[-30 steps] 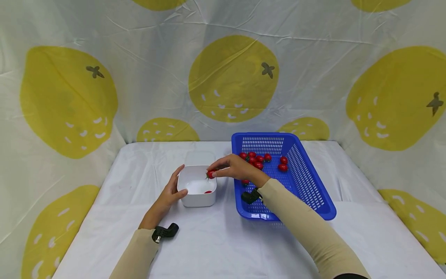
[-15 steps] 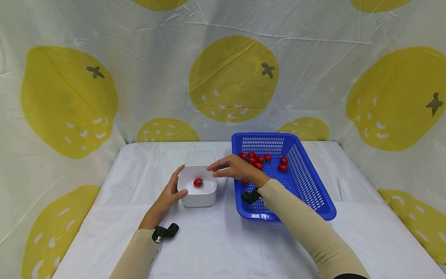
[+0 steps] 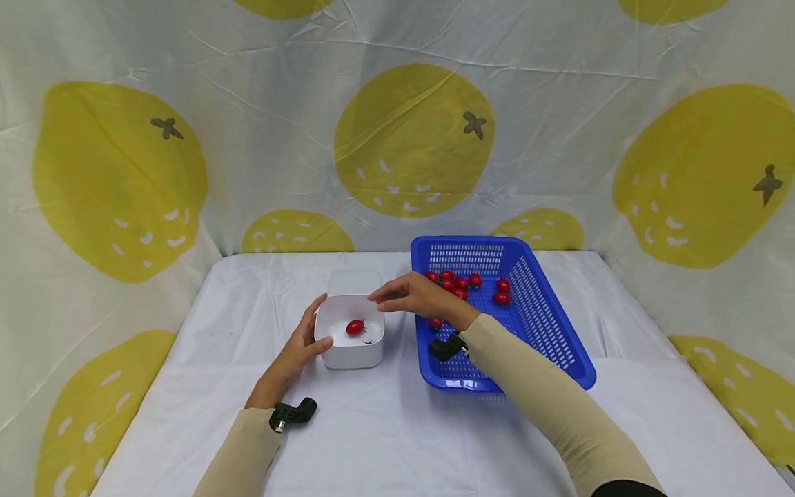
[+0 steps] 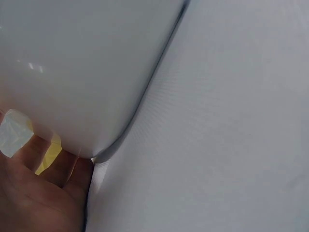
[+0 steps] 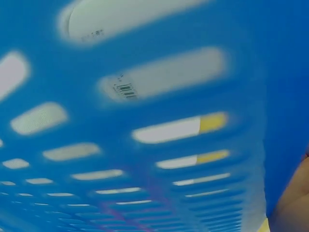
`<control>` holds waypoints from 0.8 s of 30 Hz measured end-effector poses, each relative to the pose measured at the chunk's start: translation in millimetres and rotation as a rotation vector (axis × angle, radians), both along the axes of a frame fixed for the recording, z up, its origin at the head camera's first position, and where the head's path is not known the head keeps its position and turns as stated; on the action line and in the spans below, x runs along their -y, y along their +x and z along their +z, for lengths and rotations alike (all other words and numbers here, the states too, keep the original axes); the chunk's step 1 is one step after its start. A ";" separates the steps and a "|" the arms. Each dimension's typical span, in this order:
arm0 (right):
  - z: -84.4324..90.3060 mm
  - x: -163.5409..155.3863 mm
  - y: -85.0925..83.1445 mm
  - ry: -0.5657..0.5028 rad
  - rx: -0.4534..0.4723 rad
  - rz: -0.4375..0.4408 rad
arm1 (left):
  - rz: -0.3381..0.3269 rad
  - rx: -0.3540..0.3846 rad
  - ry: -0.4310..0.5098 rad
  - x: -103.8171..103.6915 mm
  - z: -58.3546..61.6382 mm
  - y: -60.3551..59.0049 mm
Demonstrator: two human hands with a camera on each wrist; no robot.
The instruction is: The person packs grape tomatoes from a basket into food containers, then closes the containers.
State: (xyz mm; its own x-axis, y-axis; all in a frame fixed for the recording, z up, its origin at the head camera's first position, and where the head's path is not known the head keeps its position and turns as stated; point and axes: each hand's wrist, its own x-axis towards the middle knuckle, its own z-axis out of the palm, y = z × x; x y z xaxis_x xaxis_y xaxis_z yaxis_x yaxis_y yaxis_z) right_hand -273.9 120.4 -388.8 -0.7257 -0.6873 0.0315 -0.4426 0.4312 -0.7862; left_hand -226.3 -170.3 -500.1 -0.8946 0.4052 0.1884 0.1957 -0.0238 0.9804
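My left hand (image 3: 303,344) holds a small white square container (image 3: 354,356) by its left side, with the thumb at the front rim and the fingers along the outer wall. In the left wrist view, the fingers (image 4: 77,176) lie against the container's smooth wall (image 4: 91,87). A red cherry tomato (image 3: 355,328) lies inside, with a bit of green stem near the front wall; what it belongs to is hidden. Over the container's right rim, my right hand (image 3: 413,295) has its fingers extended with nothing between them; contact with the rim cannot be told.
A blue perforated basket (image 3: 559,314) stands to the right, under my right forearm. Several cherry tomatoes (image 3: 502,298) lie in it, mostly toward its back left. Behind the container is a pale flat square piece (image 3: 354,280). A white cloth (image 3: 366,435) covers the table.
My right hand has let go of a cherry tomato, which dropped into the white container and shifted slightly there. Both hands have stayed nearly in place.
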 end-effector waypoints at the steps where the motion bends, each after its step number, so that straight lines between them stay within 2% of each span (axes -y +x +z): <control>1: 0.4 -0.5 -0.3 -0.008 0.009 -0.003 | 0.000 0.000 -0.001 -0.2 0.2 0.5; 6: 4.8 -4.6 2.3 -0.042 0.054 -0.036 | -0.006 0.005 0.001 -2.6 0.8 1.8; 15: 16.6 -18.6 4.0 -0.057 0.039 -0.068 | -0.012 -0.011 0.014 -1.8 2.1 1.0; 24: 16.1 -35.3 3.6 -0.085 0.063 -0.094 | -0.014 -0.008 0.025 -1.0 0.8 0.0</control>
State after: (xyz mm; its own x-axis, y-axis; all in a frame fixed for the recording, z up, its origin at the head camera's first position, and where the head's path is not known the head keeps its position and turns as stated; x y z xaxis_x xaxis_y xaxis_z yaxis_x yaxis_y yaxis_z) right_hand -270.3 155.7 -372.6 -0.7894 -0.6127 0.0392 -0.3522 0.3996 -0.8464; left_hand -226.3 -169.3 -499.3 -0.8873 0.4127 0.2059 0.2030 -0.0515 0.9778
